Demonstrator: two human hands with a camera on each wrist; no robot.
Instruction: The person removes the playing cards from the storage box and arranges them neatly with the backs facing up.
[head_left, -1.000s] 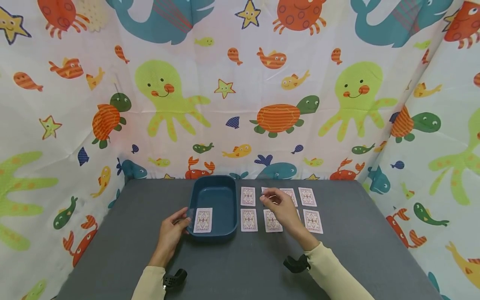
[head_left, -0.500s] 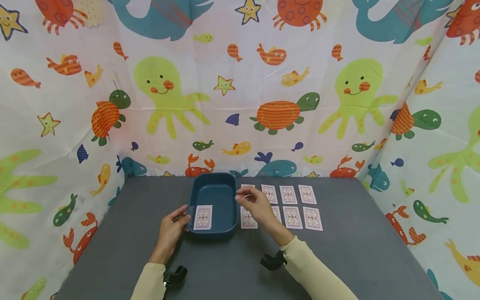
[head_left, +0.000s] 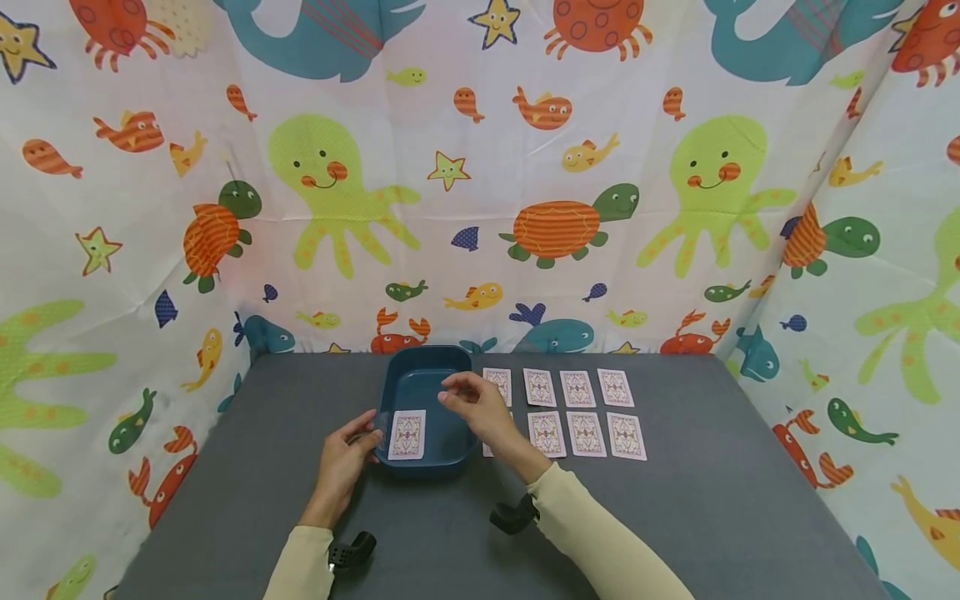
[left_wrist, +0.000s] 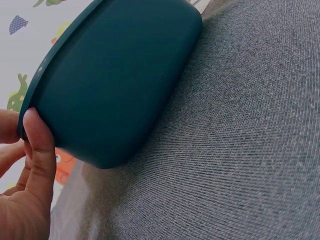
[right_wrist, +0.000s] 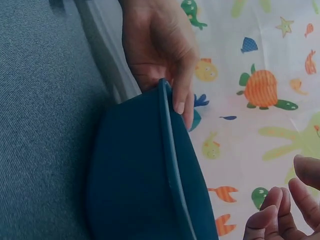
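A dark blue plastic tray [head_left: 429,390] sits on the grey table, with one patterned card [head_left: 407,435] lying face down in its near left part. My left hand [head_left: 341,462] pinches the tray's left rim, thumb outside and fingers over the edge, as the left wrist view shows. Over the right half of the tray is my right hand [head_left: 486,410], its fingers loosely bent. In the right wrist view, the thumb and fingers of the right hand [right_wrist: 285,215] stand apart with nothing between them.
Right of the tray, several face-down cards [head_left: 546,433] lie in two rows; my right hand and wrist partly cover the leftmost ones. A white cloth [head_left: 450,225] printed with sea animals hangs behind and beside the table [head_left: 675,517].
My right hand has moved left from above the rows of cards to over the tray, uncovering several cards. The left hand has stayed at the tray's rim.
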